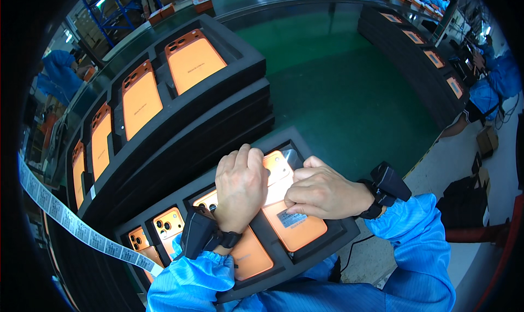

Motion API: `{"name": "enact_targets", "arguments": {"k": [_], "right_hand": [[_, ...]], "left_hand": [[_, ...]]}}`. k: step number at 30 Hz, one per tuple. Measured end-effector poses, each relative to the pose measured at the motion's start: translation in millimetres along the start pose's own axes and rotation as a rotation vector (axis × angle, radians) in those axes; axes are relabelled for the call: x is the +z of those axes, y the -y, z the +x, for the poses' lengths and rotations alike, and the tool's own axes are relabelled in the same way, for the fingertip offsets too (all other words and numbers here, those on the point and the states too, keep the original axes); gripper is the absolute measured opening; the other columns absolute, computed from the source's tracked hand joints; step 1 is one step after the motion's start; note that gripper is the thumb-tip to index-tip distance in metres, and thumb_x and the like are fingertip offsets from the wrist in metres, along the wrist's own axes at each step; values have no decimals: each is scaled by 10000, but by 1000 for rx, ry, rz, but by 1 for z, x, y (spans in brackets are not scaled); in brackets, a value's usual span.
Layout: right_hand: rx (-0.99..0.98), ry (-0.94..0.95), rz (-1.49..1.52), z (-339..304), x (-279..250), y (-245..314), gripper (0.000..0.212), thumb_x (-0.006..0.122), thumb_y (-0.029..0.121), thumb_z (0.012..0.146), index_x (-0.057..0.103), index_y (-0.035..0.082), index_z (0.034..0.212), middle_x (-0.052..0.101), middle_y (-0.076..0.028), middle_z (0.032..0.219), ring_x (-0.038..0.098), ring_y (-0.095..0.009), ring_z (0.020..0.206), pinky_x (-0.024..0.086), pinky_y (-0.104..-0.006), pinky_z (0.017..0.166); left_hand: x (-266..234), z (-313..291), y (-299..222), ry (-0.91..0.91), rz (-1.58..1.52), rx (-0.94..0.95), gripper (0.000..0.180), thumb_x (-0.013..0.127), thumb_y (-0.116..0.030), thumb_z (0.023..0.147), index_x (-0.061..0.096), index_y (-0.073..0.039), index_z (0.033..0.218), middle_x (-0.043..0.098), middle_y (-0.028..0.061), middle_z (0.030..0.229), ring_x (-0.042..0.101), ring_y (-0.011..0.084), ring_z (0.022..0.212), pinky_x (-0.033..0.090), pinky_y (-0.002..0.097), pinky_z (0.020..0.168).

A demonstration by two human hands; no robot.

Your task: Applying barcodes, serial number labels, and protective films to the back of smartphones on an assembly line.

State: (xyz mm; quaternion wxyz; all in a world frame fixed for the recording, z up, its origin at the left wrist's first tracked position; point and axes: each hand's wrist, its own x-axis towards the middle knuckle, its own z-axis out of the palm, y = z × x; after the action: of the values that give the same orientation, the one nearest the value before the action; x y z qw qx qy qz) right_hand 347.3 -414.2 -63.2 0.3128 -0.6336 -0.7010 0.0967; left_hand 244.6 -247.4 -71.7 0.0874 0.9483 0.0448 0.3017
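Note:
An orange phone (302, 234), back side up, lies in a slot of the black foam tray (345, 235) in front of me. A small silver-grey label (291, 218) sits on its back. My left hand (241, 184) is at the phone's left edge beside the camera area, fingers bent together and their tips hidden. My right hand (323, 191) is over the phone's right side just above the label, fingers curled in a pinch; what they hold, if anything, cannot be made out. Several more orange phones, such as one phone (251, 256) under my left wrist, lie in the same tray.
A stack of black foam trays (240, 107) with orange phones (196, 66) stands at the left. A strip of printed labels (82, 230) hangs at lower left. Another tray stack (404, 61) stands far right on the green conveyor belt (338, 77). Co-workers in blue (60, 75) sit nearby.

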Motion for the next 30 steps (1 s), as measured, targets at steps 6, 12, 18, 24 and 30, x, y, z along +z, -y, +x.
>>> {"name": "enact_targets", "arguments": {"k": [6, 12, 18, 24, 30], "right_hand": [[-2, 5, -11, 1, 0, 0, 122, 640, 235, 843, 621, 131, 781, 529, -13, 701, 499, -193, 698, 320, -336, 728], [-14, -8, -16, 1, 0, 2, 137, 652, 225, 823, 602, 108, 772, 519, -35, 672, 507, -201, 712, 315, -347, 725], [-53, -34, -84, -1, 3, 6, 133, 666, 214, 806, 597, 108, 765, 511, -23, 659, 501, -188, 704, 326, -345, 718], [-79, 61, -424, -3, -5, 24, 220, 649, 330, 810, 618, 123, 878, 510, -9, 742, 496, -179, 766, 358, -367, 729], [34, -26, -634, 19, -2, 21, 589, 623, 507, 785, 501, 247, 1298, 424, -133, 1295, 423, -320, 1157, 370, -513, 874]], "left_hand": [[-1, 0, 0, -1, -5, -5, 132, 607, 6, 759, 532, 12, 868, 610, 181, 884, 598, 344, 776, 489, 420, 734], [-2, 0, 0, -9, -15, -24, 126, 601, 6, 769, 530, 11, 873, 608, 173, 843, 595, 337, 748, 491, 410, 706], [-3, -4, 1, -42, -107, -108, 123, 580, 9, 810, 536, 25, 924, 617, 177, 798, 609, 324, 703, 503, 400, 649], [-2, -3, 2, -113, -247, -193, 167, 580, 16, 813, 535, 32, 972, 598, 171, 733, 607, 335, 670, 498, 413, 633], [-1, 3, 9, -147, -404, -305, 130, 564, -11, 855, 530, 12, 978, 622, 196, 784, 643, 355, 719, 516, 411, 622]]}}
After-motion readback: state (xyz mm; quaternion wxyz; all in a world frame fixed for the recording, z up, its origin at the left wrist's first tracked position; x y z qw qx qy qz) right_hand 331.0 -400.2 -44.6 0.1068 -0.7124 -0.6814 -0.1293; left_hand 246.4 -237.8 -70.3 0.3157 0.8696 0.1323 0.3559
